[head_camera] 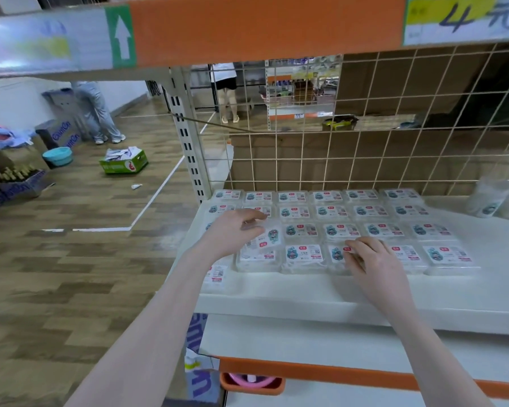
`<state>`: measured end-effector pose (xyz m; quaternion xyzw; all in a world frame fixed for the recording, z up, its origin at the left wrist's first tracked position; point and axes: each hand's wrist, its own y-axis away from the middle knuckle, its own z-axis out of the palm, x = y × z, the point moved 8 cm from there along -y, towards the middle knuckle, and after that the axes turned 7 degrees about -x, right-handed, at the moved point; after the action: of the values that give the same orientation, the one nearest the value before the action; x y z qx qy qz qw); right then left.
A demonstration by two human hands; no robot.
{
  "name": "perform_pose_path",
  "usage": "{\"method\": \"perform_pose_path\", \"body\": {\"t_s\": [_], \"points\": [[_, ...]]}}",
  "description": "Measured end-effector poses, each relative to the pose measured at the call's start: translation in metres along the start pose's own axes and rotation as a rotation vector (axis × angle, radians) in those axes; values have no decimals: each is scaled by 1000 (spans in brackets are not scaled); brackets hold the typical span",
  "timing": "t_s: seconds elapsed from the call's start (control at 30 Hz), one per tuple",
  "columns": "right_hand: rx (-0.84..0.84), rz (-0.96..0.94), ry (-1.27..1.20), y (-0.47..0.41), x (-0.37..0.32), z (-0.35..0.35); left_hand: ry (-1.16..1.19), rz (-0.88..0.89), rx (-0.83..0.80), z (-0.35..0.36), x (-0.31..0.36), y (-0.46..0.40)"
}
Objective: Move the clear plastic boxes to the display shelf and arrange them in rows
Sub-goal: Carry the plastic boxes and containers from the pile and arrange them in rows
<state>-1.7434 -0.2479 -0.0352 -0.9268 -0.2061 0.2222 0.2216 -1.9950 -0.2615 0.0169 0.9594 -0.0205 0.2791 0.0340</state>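
Clear plastic boxes [303,255] with white labels bearing red and teal marks lay flat on the white display shelf [321,301], set in rows running from the wire grid back panel [394,118] toward the front edge; far to the left, on the wood-patterned floor [71,274], a green cardboard carton [124,164] sat beside a light blue plastic basin [58,156], with blue-printed cartons [15,189] near them; at the shelf's left end, the person's left hand [237,230] reached over the rows, its curled fingers and thumb grasping one clear box with a turned label [266,240], which sat tilted on top of the boxes beneath it; another box [216,276] lay just left of the front row, near the shelf's corner, partly hidden by the forearm; further right, the right hand [370,259] rested on a front-row box [340,257], fingers bent over its label, though whether they gripped it could not be told; at the far right stood whitish translucent containers [494,205], blurred; above hung an orange shelf beam [265,27].
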Motion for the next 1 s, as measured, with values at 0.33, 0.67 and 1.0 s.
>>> {"method": "perform_pose_path", "body": {"t_s": [0.33, 0.67, 1.0], "points": [[3, -6, -4, 0, -1, -2, -305, -20, -122, 14, 3, -8], [9, 1, -22, 0, -1, -2, -436, -147, -76, 17, -3, -13], [-5, 8, -20, 0, -1, -2, -444, -1, -374, 9, 2, -3]]}}
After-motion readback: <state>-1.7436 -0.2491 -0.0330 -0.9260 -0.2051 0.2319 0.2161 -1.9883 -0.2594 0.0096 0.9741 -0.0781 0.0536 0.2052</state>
